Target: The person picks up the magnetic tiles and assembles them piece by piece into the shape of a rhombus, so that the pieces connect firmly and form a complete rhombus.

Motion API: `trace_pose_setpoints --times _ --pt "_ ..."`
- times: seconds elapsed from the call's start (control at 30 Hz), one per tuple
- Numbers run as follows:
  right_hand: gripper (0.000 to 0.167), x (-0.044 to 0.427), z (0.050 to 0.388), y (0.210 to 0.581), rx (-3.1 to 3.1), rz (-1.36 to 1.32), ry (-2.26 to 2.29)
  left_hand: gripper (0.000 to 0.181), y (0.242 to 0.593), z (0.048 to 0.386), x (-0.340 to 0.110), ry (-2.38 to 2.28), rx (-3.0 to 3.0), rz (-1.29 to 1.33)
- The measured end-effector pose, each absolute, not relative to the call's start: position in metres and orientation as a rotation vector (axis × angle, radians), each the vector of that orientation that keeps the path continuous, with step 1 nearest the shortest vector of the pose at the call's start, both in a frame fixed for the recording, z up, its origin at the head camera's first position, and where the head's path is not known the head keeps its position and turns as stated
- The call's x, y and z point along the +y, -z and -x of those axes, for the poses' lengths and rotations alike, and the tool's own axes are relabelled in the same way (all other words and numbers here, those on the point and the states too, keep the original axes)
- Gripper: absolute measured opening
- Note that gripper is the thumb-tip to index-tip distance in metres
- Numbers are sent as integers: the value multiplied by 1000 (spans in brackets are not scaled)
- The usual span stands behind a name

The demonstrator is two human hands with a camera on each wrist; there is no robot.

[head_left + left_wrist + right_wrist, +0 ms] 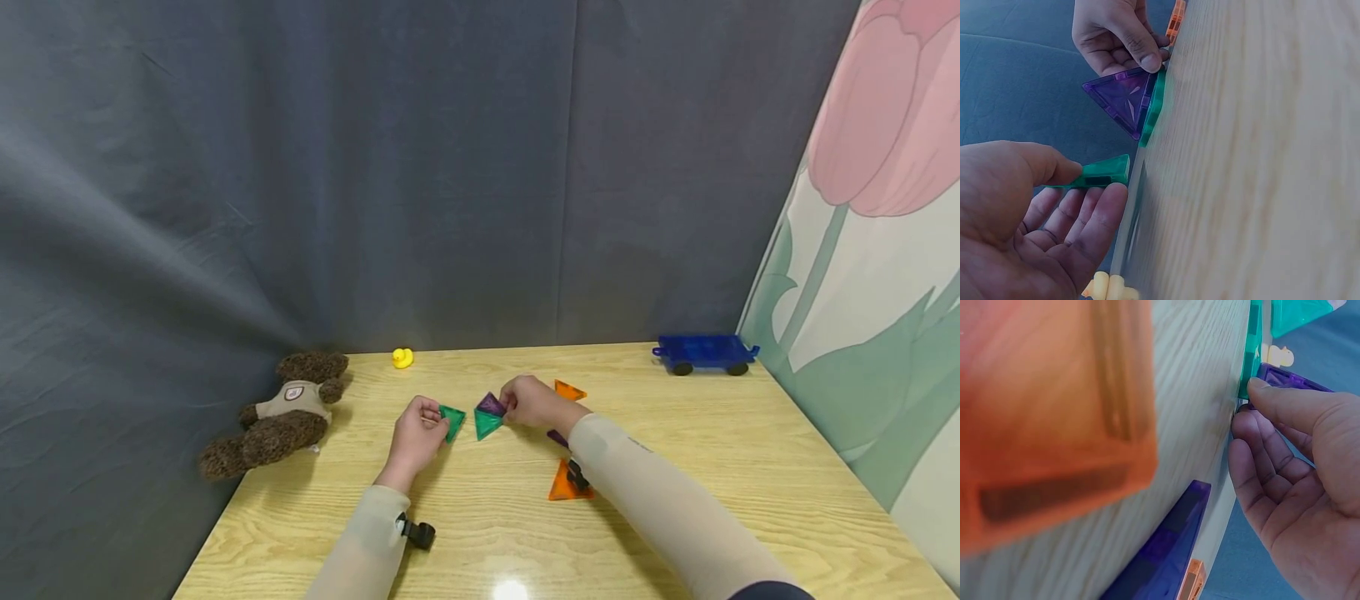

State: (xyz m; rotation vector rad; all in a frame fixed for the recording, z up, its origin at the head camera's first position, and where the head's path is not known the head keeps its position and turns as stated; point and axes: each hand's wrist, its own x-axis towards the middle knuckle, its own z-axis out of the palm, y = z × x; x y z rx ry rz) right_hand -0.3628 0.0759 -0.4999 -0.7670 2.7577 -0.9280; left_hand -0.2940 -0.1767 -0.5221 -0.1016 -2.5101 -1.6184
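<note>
Two triangles pinched: left hand (417,433) grasps green triangle (453,420); right hand (534,402), toward 3 o'clock, grasps purple triangle (491,405) standing against lower green tile (485,424). Light grip, matched edges seem best.

A table (750,450) before a curtain (450,183)
The bear (291,402) is at its left edge, duck (402,358) and wagon (705,353) along its back, wagon rightmost, tiles (487,423) in the middle.

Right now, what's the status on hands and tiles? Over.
Left hand pinching green triangle. Right hand gripping purple triangle against second green triangle. Orange triangle near right sleeve, possible snag.
</note>
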Motion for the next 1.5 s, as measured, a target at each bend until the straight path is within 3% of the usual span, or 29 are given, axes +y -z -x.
trace_pose_setpoints --times 1.5 --pt "17 61 361 502 2737 773 891 23 526 298 -164 1689 -2534 158"
